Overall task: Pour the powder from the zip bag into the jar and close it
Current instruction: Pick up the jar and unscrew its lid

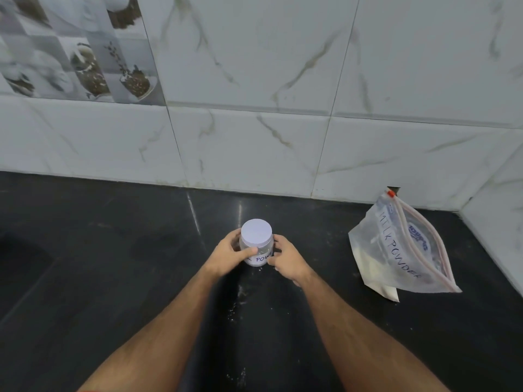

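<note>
Clear jar (257, 248): one, upright on the black counter (113, 278), gripped from both sides; handwritten letters show on its label between the two hands.
Left hand (230, 254): curled round the jar's left side, thumb pressed across the label front, fingers wrapped behind the wall.
Right hand (285, 258): closed against the jar's right side, fingertips touching the wall just under the lid, thumb at the label's edge.
Lid (256, 232): one, white and round, seated flat on the jar's mouth; neither hand touches its top.
Zip bag (402, 247): one, well to the right of the jar, slumped against the wall corner, "MILK POWDER" written on it, red slider (390, 193) at its upper end; a little white powder sits in its lower left part.
Spilled powder (236, 301): scattered white specks on the counter, nearer the camera than the jar, between the two forearms.
Wall tiles (254, 66): white marbled, behind the jar.
</note>
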